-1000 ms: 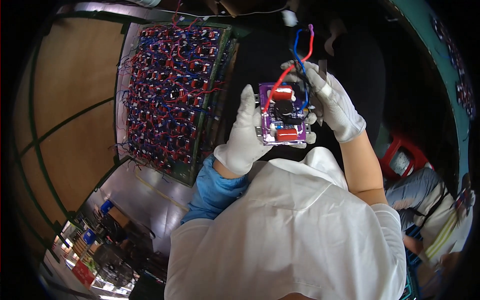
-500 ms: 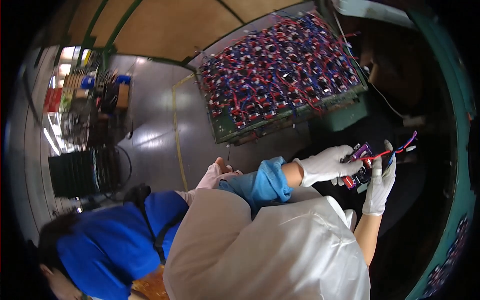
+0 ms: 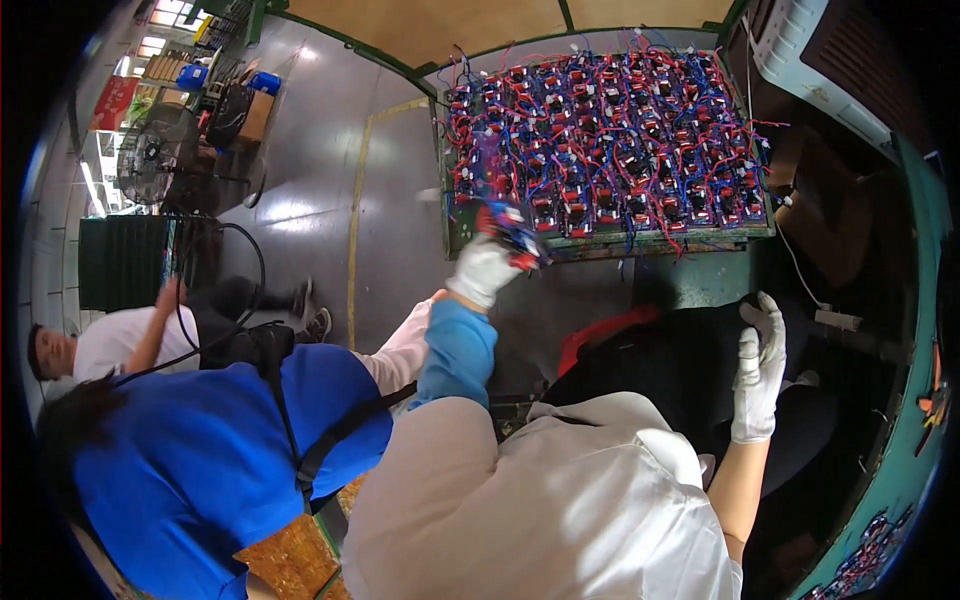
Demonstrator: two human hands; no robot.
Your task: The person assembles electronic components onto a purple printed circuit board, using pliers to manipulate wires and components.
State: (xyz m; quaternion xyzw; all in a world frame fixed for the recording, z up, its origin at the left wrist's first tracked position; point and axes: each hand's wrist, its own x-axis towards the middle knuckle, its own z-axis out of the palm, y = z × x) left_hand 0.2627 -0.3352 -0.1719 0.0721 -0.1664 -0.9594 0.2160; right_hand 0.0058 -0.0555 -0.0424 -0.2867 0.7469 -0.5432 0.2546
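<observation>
Left hand point(image 3: 481, 272) holds a wired circuit board point(image 3: 512, 237) at the near left corner of a loaded tray point(image 3: 462, 226)

The left hand, in a white glove, has its grip closed around the lower end of the circuit board. The board is blurred, its red and dark components just distinguishable, and it overlaps the tray's near left corner, where green base shows. Whether board and tray touch cannot be told.

The tray, green-edged, carries close rows of similar boards point(image 3: 600, 140) with red and blue leads trailing over the edges. A blue sleeve cover point(image 3: 458, 345) wraps the left forearm.

The right hand point(image 3: 761, 375), also gloved in white, is well apart from the board, near the person's dark-clad legs point(image 3: 650, 365). Its grip is loosely open, fingers pointing up and slightly bent, with nothing visible in it.

Along the right side runs a teal desk point(image 3: 890, 475) bearing an orange-handled tool point(image 3: 932, 408) and more wired boards point(image 3: 865, 555). At the left sit a co-worker in blue point(image 3: 210, 440) and, farther off, another in white point(image 3: 135, 345); a fan point(image 3: 150, 155) stands beyond them.
</observation>
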